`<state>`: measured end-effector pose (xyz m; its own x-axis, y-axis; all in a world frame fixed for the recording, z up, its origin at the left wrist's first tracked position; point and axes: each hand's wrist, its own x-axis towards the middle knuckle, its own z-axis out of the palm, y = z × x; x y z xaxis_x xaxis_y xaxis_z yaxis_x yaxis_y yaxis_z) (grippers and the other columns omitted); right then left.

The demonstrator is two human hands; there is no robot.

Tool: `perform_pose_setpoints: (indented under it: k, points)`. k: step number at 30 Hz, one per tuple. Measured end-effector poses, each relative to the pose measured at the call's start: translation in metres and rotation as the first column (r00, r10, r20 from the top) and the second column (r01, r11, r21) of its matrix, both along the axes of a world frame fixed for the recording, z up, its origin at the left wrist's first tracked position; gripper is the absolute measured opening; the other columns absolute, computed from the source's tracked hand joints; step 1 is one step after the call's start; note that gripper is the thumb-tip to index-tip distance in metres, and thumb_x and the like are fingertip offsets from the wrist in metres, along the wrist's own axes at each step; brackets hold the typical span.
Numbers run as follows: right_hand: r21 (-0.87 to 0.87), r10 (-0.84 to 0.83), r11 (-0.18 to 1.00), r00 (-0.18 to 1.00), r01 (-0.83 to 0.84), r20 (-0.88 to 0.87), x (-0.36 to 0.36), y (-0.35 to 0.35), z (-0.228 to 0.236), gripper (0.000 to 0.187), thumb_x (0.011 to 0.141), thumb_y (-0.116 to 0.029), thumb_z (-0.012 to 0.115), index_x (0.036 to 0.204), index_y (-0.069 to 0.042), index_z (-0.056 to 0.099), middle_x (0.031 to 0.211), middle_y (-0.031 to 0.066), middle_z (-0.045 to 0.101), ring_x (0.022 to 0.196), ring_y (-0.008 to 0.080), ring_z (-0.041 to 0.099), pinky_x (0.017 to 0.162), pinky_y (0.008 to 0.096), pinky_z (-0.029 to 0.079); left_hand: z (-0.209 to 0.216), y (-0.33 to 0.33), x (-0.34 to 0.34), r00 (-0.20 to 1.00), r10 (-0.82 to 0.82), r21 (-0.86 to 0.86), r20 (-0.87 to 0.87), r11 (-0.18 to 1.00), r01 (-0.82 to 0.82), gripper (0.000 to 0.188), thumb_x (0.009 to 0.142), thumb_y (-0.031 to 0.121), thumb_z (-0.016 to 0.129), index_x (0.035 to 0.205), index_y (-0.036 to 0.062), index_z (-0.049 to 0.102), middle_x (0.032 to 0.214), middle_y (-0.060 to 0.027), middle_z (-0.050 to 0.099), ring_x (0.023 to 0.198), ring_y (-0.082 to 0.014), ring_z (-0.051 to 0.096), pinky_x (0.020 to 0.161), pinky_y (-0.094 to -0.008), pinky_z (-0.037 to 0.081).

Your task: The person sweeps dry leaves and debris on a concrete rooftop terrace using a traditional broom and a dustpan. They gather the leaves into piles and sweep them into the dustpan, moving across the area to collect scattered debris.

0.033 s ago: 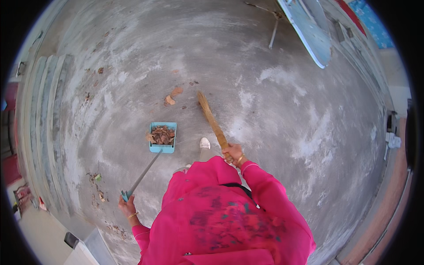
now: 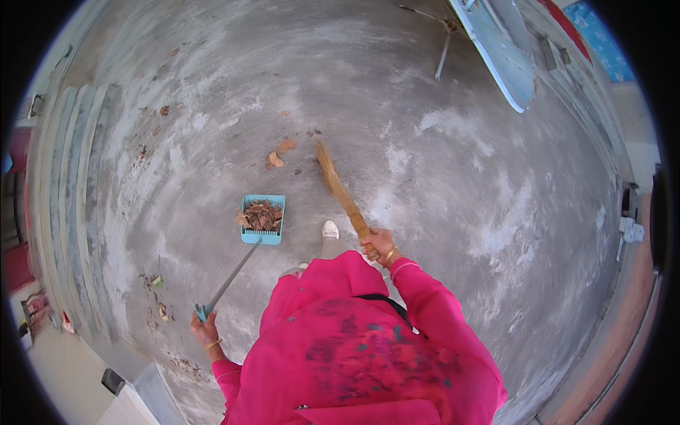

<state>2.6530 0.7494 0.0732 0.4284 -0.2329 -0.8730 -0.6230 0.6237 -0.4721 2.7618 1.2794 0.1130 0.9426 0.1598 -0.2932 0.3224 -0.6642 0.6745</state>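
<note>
My right hand (image 2: 380, 244) is closed round the handle end of a straw broom (image 2: 343, 198). The broom slants forward and left, its bristle tip low over the floor, right of a few loose dry leaves (image 2: 275, 159). In my left hand (image 2: 205, 329) is the top of the grey pole of a dustpan (image 2: 282, 212). This light blue dustpan lies on the concrete ahead and to the left, its toothed edge nearest me. Brown dry leaves (image 2: 263, 214) are heaped inside it, some hanging over its left side.
More leaf litter (image 2: 157, 282) is scattered on the floor (image 2: 453, 191) at the left. Concrete steps (image 2: 81, 184) run along the left side. A pale blue tilted panel (image 2: 496, 53) with a metal leg stands at the far right. My white shoe (image 2: 330, 229) shows below the broom.
The broom's bristle tip has shifted very slightly forward and toward the loose leaves. Both hands keep their hold, and the dustpan looks unmoved apart from a tiny shift of the whole view.
</note>
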Motion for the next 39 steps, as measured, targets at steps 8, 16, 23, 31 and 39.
perform_pose_setpoints:
  k: [8, 16, 23, 31, 39]
  points:
    - [-0.399, 0.101, 0.898, 0.97, -0.185, -0.222, -0.025, -0.044, 0.002, 0.073, 0.068, 0.003, 0.058, 0.134, -0.01, 0.028, 0.053, 0.0087, 0.049, 0.035, 0.0158, 0.045, 0.028, 0.0314, 0.03, -0.006, -0.015, 0.003, 0.995, 0.093, -0.06, -0.048, 0.994, -0.096, 0.021, 0.067, 0.004, 0.07, 0.084, -0.0005, 0.059, 0.073, -0.0017, 0.057, 0.066, -0.0095, 0.049, 0.062, -0.0248, 0.043]
    - [-0.239, -0.448, 0.887, 0.864, 0.395, -0.231, -0.049, -0.142, -0.065, 0.011, 0.071, -0.005, 0.059, 0.073, -0.005, 0.048, 0.049, 0.0082, 0.045, 0.034, 0.0189, 0.043, 0.029, 0.0303, 0.03, 0.012, -0.036, 0.012, 1.0, -0.007, 0.025, 0.022, 1.0, 0.006, 0.022, 0.067, 0.005, 0.071, 0.084, 0.0, 0.058, 0.072, -0.0013, 0.058, 0.065, -0.0096, 0.049, 0.061, -0.0245, 0.042]
    - [-0.157, -0.204, 0.972, 0.962, 0.177, -0.182, 0.038, -0.055, -0.11, 0.007, 0.073, -0.007, 0.053, 0.07, -0.007, 0.047, 0.048, 0.0067, 0.042, 0.035, 0.0175, 0.04, 0.029, 0.031, 0.026, 0.021, -0.042, 0.017, 1.0, -0.018, 0.067, 0.005, 0.998, 0.017, 0.024, 0.065, 0.003, 0.071, 0.086, 0.0015, 0.059, 0.073, -0.0004, 0.059, 0.065, -0.0084, 0.05, 0.063, -0.0236, 0.042]
    - [-0.046, 0.041, 0.998, 0.999, -0.04, 0.018, 0.124, 0.005, -0.022, 0.054, 0.07, 0.001, 0.058, 0.12, -0.001, 0.038, 0.049, 0.0091, 0.047, 0.034, 0.0163, 0.044, 0.028, 0.0309, 0.029, 0.004, -0.025, 0.022, 0.999, 0.053, -0.035, 0.001, 0.998, -0.053, 0.023, 0.064, 0.002, 0.07, 0.085, 0.0017, 0.06, 0.074, -0.0013, 0.061, 0.065, -0.0089, 0.051, 0.062, -0.0248, 0.044]
    - [-0.559, 0.369, 0.742, 0.922, -0.37, -0.121, 0.216, -0.017, -0.048, 0.017, 0.071, -0.005, 0.06, 0.086, -0.002, 0.051, 0.049, 0.0089, 0.051, 0.033, 0.0168, 0.045, 0.027, 0.0309, 0.029, -0.008, -0.011, 0.032, 0.991, 0.128, -0.005, -0.035, 0.992, -0.128, 0.029, 0.063, 0.003, 0.072, 0.089, 0.0001, 0.06, 0.074, -0.004, 0.061, 0.067, -0.0092, 0.053, 0.062, -0.0257, 0.045]
